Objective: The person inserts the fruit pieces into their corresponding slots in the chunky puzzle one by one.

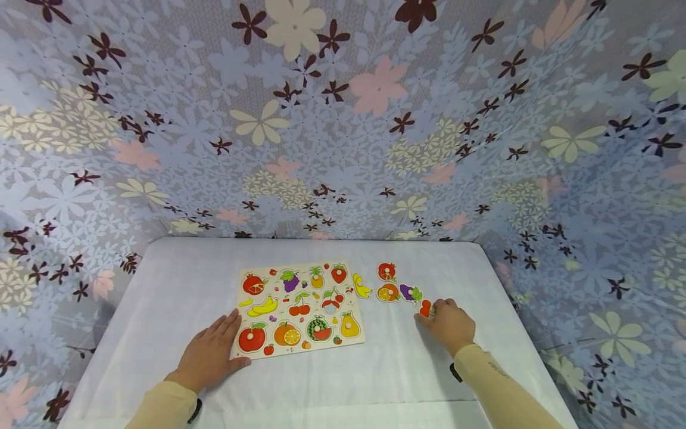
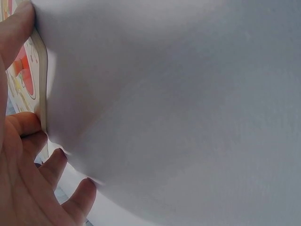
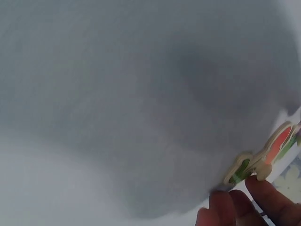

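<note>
A wooden fruit puzzle board (image 1: 292, 354) lies on the table, several of its fruits carrying small knobs. My left hand (image 1: 211, 351) rests at its lower left corner, fingers along the left edge and thumb by the front edge. In the left wrist view, fingertips touch the board's side (image 2: 43, 84). To the right of the board, my right hand (image 1: 452, 325) pinches a red cherry puzzle piece (image 1: 425, 308) at the table. The right wrist view shows this piece (image 3: 280, 143) from the side, with green leaves and a fingertip at its knob (image 3: 261, 170).
Between the board and my right hand lie loose pieces: a banana (image 1: 361, 286), a pomegranate (image 1: 386, 272), an orange (image 1: 387, 292) and grapes (image 1: 409, 292). A white cloth covers the table (image 1: 321, 393). Flower-patterned fabric (image 1: 343, 149) surrounds its back and sides.
</note>
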Available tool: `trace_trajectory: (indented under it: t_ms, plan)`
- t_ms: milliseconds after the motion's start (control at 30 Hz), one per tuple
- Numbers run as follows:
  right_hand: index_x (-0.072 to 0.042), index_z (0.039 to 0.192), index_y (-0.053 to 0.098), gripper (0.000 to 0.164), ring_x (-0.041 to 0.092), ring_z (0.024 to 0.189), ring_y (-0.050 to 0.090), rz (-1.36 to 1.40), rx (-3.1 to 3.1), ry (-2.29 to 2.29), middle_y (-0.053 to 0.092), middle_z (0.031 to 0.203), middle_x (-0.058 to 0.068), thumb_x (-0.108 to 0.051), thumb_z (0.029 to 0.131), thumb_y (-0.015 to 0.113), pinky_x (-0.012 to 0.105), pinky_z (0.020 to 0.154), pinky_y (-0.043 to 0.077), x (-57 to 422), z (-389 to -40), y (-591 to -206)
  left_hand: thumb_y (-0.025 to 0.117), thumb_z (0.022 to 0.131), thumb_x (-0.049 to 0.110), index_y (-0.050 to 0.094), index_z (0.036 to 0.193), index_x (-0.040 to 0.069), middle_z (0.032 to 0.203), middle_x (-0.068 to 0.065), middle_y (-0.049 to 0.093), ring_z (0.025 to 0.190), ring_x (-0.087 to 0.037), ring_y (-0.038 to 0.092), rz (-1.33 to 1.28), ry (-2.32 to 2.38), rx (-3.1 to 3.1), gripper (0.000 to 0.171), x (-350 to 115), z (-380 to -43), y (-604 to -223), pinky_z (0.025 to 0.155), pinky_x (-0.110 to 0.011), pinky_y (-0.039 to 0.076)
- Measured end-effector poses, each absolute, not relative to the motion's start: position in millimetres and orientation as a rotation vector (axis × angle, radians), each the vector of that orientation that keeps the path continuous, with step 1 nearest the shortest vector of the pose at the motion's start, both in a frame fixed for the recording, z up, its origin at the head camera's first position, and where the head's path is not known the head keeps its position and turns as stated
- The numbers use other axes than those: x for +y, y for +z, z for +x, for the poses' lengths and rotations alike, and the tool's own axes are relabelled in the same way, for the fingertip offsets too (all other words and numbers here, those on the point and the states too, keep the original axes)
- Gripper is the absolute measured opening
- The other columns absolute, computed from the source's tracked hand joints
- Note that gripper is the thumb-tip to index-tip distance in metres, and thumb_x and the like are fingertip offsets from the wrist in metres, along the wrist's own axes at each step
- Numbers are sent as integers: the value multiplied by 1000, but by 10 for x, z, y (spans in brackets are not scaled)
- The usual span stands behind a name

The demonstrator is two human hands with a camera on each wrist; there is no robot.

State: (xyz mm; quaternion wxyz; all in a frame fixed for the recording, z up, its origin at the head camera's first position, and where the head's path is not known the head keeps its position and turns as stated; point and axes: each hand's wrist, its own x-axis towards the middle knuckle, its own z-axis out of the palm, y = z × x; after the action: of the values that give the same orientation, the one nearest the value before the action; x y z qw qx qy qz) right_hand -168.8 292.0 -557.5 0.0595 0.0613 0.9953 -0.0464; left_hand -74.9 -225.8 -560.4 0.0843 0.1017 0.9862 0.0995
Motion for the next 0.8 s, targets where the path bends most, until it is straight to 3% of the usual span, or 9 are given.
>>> trace_trajectory:
  t_ms: [267,667,800]
  plan:
    - [0,103,67,52,27,71,60,161,3094,-171,61,91,12,-46,82,79,48,63,56,2874,-1682,-5605,78,77,58,39,151,0,158,-17,33,140,-41,35,311,303,2948,102,-2277,-765,-5651,108,-61,34]
    - [-7,122,69,47,39,107,60,-1,3138,-251,58,128,19,-24,80,81,57,82,55,2875,-1734,-5637,78,76,59,41,150,-1,157,-17,34,139,-41,36,329,309,2967,102,-2290,-768,-5683,108,-61,34]
    - [-8,127,66,51,39,111,58,10,3092,-291,55,134,19,-28,82,80,58,87,53,2863,-1745,-5669,78,77,58,40,150,-1,158,-17,33,140,-41,35,320,303,2960,101,-2279,-761,-5649,109,-60,34]
